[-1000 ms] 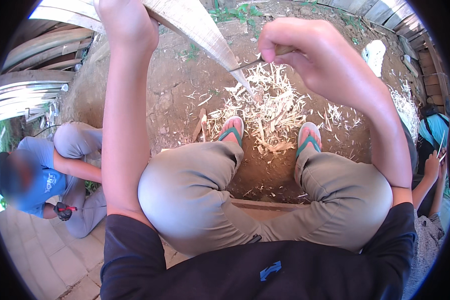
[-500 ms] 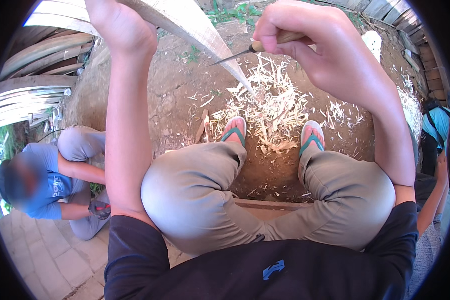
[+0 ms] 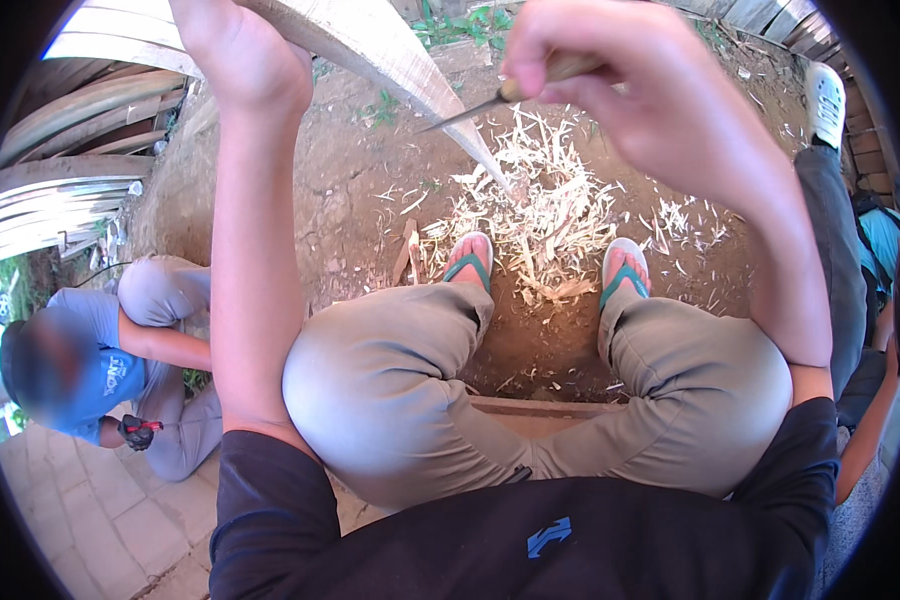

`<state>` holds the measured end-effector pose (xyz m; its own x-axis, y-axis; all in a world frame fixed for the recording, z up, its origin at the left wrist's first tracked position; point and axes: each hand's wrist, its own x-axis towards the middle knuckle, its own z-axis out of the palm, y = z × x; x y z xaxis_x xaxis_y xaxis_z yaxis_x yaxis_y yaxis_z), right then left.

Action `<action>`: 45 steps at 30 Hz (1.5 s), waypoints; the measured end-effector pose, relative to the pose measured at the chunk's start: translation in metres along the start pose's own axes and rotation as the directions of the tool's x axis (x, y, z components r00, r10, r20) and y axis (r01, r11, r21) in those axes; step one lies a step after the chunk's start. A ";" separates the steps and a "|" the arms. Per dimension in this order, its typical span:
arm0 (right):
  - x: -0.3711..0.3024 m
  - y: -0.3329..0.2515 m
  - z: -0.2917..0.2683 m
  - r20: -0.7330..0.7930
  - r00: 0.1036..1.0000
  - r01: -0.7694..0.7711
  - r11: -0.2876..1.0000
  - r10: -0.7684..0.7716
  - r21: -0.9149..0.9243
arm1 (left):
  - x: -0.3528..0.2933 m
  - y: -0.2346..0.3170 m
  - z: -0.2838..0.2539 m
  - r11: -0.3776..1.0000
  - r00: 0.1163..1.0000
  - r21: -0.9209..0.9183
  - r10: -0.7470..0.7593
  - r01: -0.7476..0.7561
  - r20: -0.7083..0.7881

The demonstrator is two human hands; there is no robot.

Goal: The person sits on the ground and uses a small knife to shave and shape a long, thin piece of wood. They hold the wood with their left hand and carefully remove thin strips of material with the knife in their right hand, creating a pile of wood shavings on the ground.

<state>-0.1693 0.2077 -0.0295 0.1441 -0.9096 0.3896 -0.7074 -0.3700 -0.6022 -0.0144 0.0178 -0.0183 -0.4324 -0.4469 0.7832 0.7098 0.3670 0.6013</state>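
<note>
My right hand [image 3: 642, 105], a little blurred, is closed around the wooden handle of a small knife [image 3: 510, 92] with a thin, pointed dark blade. Its blade points left and lies against or just in front of the narrowing end of a long pale piece of wood [image 3: 400, 68]. That wood slants from the top edge down to a heap of wood shavings [image 3: 550, 200] on the ground. My left hand [image 3: 235, 50] is raised at the top left beside the wood's upper part. Its fingers lie beyond the picture's edge, so their grip is hidden.
My sandalled feet [image 3: 468, 262] rest at the shavings' near edge. On the left a seated person [image 3: 95, 370] holds something red in a dark-gloved hand. At the right are another person's dark-trousered leg [image 3: 830, 230] and white shoe [image 3: 825, 103]. Stacked boards [image 3: 90, 115] stand far left.
My right hand has shifted slightly, the knife staying near the same spot on the wood. At right, the white shoe has moved rightward and its leg shows. The left person's gloved hand has moved left.
</note>
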 end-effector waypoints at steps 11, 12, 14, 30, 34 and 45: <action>-0.005 0.017 -0.004 -0.032 0.998 0.053 0.999 -0.052 0.012 | 0.006 -0.004 -0.010 0.996 0.998 0.089 0.009 -0.015 0.070; -0.004 0.012 -0.001 -0.068 0.996 0.065 0.995 -0.059 0.076 | 0.006 0.001 -0.009 0.998 0.999 0.063 -0.010 0.008 0.034; -0.002 0.004 0.005 -0.139 0.988 0.094 0.974 -0.066 0.207 | 0.002 0.009 -0.007 0.998 1.000 0.054 -0.014 0.015 -0.012; -0.003 0.003 0.000 -0.050 0.995 0.084 0.995 -0.086 -0.053 | 0.002 -0.008 -0.010 0.987 0.998 0.152 0.058 -0.056 -0.009; 0.000 0.001 0.002 -0.005 0.992 0.123 0.992 -0.123 -0.040 | 0.002 -0.007 -0.015 0.998 0.999 0.057 0.019 -0.022 0.051; -0.002 0.009 0.008 -0.136 0.989 0.080 0.991 -0.064 0.111 | 0.007 -0.012 0.006 0.983 0.983 0.183 0.030 0.004 -0.184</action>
<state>-0.1702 0.2047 -0.0415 0.0937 -0.8498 0.5188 -0.6125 -0.4600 -0.6428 -0.0298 0.0153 -0.0189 -0.3015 -0.5779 0.7584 0.5940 0.5083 0.6235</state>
